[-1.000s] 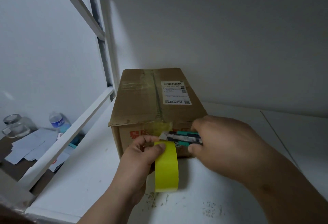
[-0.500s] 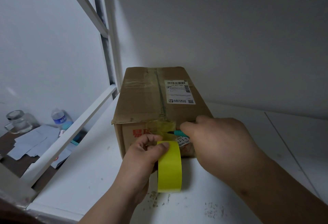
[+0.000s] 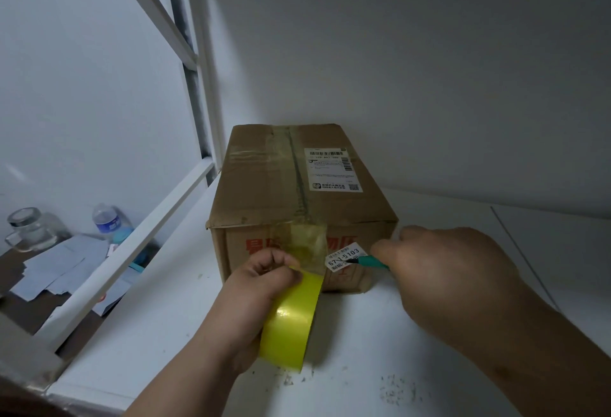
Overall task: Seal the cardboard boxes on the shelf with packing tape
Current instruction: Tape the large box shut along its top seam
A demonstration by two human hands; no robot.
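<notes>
While the box (image 3: 297, 191) stands on the shelf (image 3: 429, 334), left hand (image 3: 254, 297) grasps the tape roll (image 3: 291, 320); right hand (image 3: 443, 271) grasps a green cutter (image 3: 372, 262) at its front face.

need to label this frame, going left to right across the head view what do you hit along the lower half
glass jar → water bottle → scattered papers → left hand holding the yellow tape roll → small numbered sticker on the cardboard box → green cutter → right hand gripping it
</notes>
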